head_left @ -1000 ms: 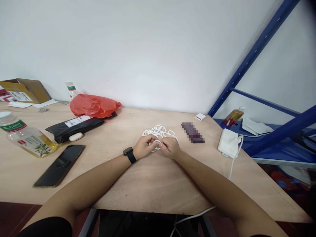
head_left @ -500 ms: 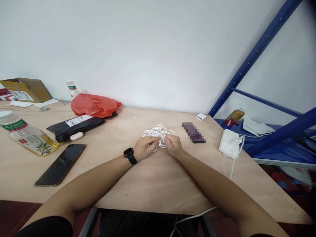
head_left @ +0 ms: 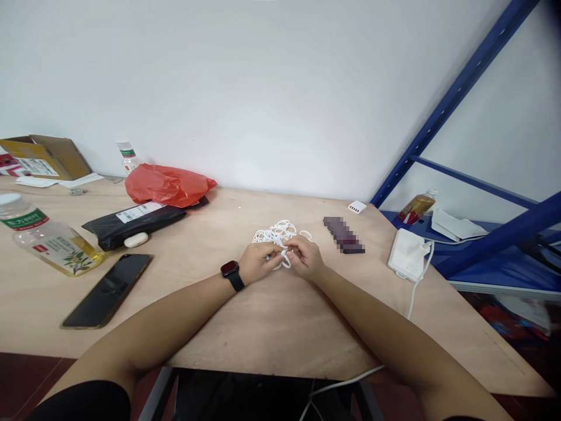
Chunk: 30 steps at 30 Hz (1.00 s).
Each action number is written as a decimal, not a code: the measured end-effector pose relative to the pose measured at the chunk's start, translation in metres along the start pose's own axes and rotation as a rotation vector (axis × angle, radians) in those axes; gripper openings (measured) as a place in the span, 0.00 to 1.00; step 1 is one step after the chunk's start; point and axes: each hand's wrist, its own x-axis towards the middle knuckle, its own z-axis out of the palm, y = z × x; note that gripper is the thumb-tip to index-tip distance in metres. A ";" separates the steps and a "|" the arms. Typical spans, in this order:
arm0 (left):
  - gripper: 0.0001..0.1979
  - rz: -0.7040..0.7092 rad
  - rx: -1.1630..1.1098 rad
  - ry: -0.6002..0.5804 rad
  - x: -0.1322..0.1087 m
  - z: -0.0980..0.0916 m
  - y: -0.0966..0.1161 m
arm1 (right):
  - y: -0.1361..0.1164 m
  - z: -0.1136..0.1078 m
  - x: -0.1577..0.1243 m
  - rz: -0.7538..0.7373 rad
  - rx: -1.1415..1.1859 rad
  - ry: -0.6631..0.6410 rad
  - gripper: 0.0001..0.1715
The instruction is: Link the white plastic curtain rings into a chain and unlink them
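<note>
A heap of thin white rings (head_left: 272, 235) lies on the wooden table just beyond my hands. My left hand (head_left: 258, 261), with a black watch at the wrist, has thumb and fingers pinched on a white ring (head_left: 286, 261). From the other side my right hand (head_left: 308, 257) pinches the same ring, its fingers curled and partly hiding it. Whether this ring is linked to others I cannot tell. One loose ring (head_left: 305, 234) lies beyond my right hand.
Left are a phone (head_left: 107, 291), a drink bottle (head_left: 48, 237), a white oval case (head_left: 135, 240), a black package (head_left: 131, 225) and a red plastic bag (head_left: 166, 184). Right are a blurred-out dark object (head_left: 344, 235), a white charger (head_left: 357, 207), a corded power strip (head_left: 405, 254) and a blue shelf frame (head_left: 456, 99).
My hands have come slightly closer together, fingers turned. The white ring between them now shows more clearly, hanging below the fingertips. The heap stays in place.
</note>
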 end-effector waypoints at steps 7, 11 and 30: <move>0.07 -0.073 0.051 -0.015 -0.001 0.003 -0.002 | -0.002 0.001 0.001 -0.117 0.027 -0.036 0.09; 0.07 -0.087 0.065 -0.019 0.000 0.004 -0.002 | -0.001 0.004 -0.001 -0.069 -0.043 -0.052 0.05; 0.09 -0.055 0.086 -0.083 0.001 0.005 -0.003 | -0.004 0.006 0.000 0.054 -0.043 -0.110 0.09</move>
